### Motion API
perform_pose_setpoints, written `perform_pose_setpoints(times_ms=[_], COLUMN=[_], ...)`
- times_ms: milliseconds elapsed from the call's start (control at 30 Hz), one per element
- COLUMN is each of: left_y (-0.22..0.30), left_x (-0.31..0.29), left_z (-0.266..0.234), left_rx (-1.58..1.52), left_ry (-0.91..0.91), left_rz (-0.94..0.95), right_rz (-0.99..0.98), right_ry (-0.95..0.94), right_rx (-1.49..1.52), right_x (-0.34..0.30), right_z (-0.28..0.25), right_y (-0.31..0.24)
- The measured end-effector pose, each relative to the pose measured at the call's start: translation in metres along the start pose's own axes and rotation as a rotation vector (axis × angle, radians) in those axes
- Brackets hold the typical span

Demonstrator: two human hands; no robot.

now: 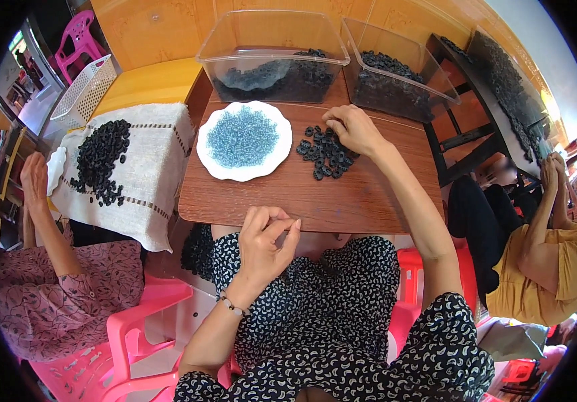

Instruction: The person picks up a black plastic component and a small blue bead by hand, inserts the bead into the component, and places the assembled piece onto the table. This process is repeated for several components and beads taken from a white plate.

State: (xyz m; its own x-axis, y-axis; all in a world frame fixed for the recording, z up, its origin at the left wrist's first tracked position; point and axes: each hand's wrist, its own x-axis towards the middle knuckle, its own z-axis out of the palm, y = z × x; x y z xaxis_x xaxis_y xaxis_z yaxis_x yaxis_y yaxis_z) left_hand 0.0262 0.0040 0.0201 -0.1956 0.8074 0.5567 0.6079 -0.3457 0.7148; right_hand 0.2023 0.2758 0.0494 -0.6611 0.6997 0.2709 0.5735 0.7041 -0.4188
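My left hand (267, 244) hovers above my lap, just off the near table edge. Its thumb and index finger are pressed together, and whatever they may pinch is too small to make out. My right hand (356, 130) reaches to the far upper edge of a pile of small black ring-shaped pieces (328, 155). Its fingers are curled and closed; their tips show nothing I can name. Left of that pile, a white scalloped plate (209, 163) holds many tiny blue-grey translucent beads (245, 137).
Two clear plastic bins (271, 59) (395, 63) with black pieces line the back of the brown table (248, 201). At left, a person's hand (34, 177) is near a cloth-covered table with a black heap (103, 157). Another person (543, 248) sits at right.
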Motion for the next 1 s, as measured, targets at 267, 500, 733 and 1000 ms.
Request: perform_pose_setpoints(times_ms=[267,500,733,1000], left_y=[0.001,0.001,-0.001,-0.002], left_x=[-0.001,-0.003,-0.007,-0.011], left_z=[-0.003,-0.003,-0.002,-0.001], left_rx=[0.010,0.008,-0.028,-0.030], left_ry=[-0.016,-0.022,-0.001,0.017], left_rz=[-0.024,-0.028,-0.086,-0.055], right_rz=[-0.094,0.021,0.017,0.104], right_ry=[-0.026,-0.141,-0.005,-0.187], right_rx=[-0.123,-0.075,0.215,0.706], right_x=[0.012,0.016,-0.009,-0.085], right_z=[0.022,0.022,0.008,0.002], right_y=[-0.013,-0.021,-0.036,-0.108])
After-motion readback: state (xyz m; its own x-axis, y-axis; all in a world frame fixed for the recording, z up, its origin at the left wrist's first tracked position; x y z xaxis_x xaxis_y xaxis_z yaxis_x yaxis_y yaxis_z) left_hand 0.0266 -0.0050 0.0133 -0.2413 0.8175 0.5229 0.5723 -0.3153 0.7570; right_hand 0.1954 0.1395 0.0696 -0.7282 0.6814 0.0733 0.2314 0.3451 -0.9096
